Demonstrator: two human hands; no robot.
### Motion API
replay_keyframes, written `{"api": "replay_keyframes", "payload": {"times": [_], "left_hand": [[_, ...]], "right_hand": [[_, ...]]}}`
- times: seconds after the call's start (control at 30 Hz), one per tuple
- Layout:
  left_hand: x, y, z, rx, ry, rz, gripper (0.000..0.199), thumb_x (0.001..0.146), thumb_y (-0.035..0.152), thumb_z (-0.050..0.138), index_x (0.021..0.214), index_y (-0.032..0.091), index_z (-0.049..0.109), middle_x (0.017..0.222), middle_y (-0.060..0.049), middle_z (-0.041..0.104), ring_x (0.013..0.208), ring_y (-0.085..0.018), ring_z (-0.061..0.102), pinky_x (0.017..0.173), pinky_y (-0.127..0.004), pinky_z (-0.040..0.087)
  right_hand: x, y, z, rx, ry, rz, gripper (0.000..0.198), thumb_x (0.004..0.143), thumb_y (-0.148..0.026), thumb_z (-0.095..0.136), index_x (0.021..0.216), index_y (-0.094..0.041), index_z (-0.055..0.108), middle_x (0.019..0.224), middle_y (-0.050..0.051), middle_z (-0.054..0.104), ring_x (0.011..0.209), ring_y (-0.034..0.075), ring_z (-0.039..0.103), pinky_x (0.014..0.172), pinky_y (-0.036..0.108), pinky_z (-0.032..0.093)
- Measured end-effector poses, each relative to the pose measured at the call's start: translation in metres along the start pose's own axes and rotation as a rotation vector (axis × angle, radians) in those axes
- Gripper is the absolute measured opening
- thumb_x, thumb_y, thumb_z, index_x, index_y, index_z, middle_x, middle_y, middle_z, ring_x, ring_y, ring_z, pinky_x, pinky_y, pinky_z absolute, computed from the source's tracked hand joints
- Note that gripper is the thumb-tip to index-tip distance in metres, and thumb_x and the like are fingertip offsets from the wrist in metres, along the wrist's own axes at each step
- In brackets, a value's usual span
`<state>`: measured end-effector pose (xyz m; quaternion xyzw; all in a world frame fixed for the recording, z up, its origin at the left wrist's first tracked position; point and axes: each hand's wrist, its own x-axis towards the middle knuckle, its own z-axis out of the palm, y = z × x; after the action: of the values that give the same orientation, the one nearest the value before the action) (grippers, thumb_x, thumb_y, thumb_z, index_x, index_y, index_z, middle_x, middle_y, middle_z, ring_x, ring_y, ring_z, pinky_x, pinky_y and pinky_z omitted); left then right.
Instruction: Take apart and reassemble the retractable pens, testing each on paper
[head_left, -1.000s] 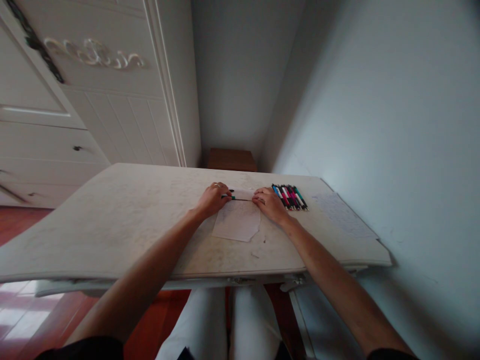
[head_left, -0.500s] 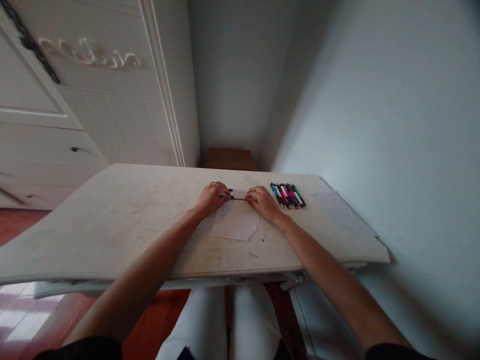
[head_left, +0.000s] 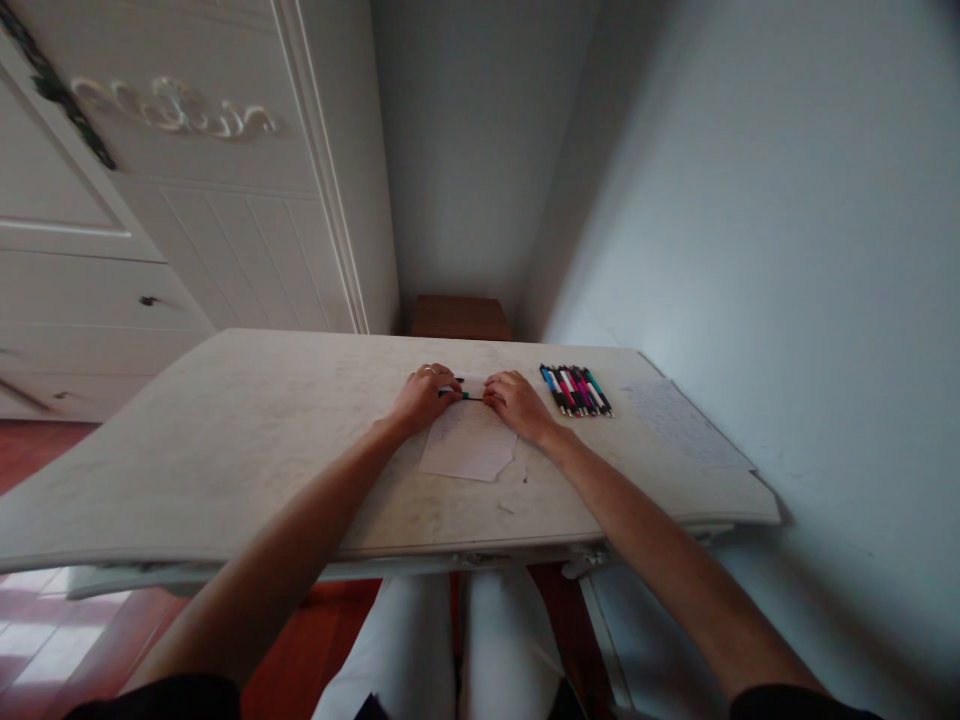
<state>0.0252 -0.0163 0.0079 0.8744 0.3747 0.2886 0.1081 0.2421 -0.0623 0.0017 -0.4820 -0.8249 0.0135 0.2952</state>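
Observation:
My left hand (head_left: 426, 400), a ring on one finger, is closed on a dark pen part with a green end (head_left: 465, 396). From that end a thin dark pen refill (head_left: 475, 399) reaches across to my right hand (head_left: 516, 404), whose fingertips pinch it. A small black piece (head_left: 460, 380) shows by the left fingertips; whether it is held I cannot tell. Under both hands lies a white sheet of paper (head_left: 469, 450) with faint writing and a torn lower right corner.
Several coloured pens (head_left: 576, 391) lie side by side right of my right hand. Farther right, a written sheet (head_left: 686, 425) lies along the edge of the white table (head_left: 262, 440), near the wall (head_left: 787, 250). A white cabinet (head_left: 247, 250) stands behind at left.
My right hand has moved slightly left, towards my left hand, and less of the thin refill shows between them. My left hand has stayed almost in place.

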Motion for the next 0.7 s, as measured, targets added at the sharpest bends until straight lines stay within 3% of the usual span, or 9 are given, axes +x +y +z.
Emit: {"api": "replay_keyframes", "payload": {"times": [0.3, 0.53, 0.7], "left_hand": [[-0.001, -0.004, 0.001, -0.047, 0.044, 0.01, 0.016, 0.082, 0.033, 0.068, 0.087, 0.019, 0.074, 0.104, -0.009, 0.067, 0.102, -0.024, 0.06, 0.096, -0.038, 0.046], [0.0, -0.003, -0.001, -0.058, 0.077, 0.005, 0.027, 0.089, 0.041, 0.058, 0.082, 0.018, 0.072, 0.091, -0.008, 0.07, 0.094, -0.022, 0.062, 0.09, -0.034, 0.048], [-0.001, -0.003, -0.001, -0.057, 0.068, 0.021, 0.029, 0.091, 0.04, 0.054, 0.082, 0.018, 0.071, 0.088, -0.008, 0.07, 0.092, -0.021, 0.063, 0.09, -0.034, 0.048]], "right_hand": [[-0.002, 0.006, -0.002, -0.011, 0.065, 0.046, 0.011, 0.089, -0.015, 0.057, 0.083, -0.018, 0.065, 0.104, 0.01, 0.067, 0.101, 0.023, 0.056, 0.092, 0.039, 0.045], [-0.006, 0.031, -0.01, 0.1, 0.278, 0.15, 0.014, 0.091, -0.023, 0.053, 0.082, -0.021, 0.064, 0.097, 0.009, 0.068, 0.097, 0.023, 0.058, 0.091, 0.039, 0.044], [-0.006, 0.048, -0.014, 0.217, 0.408, 0.31, 0.018, 0.088, -0.032, 0.052, 0.083, -0.02, 0.064, 0.09, 0.009, 0.068, 0.09, 0.023, 0.061, 0.086, 0.038, 0.047]]}}
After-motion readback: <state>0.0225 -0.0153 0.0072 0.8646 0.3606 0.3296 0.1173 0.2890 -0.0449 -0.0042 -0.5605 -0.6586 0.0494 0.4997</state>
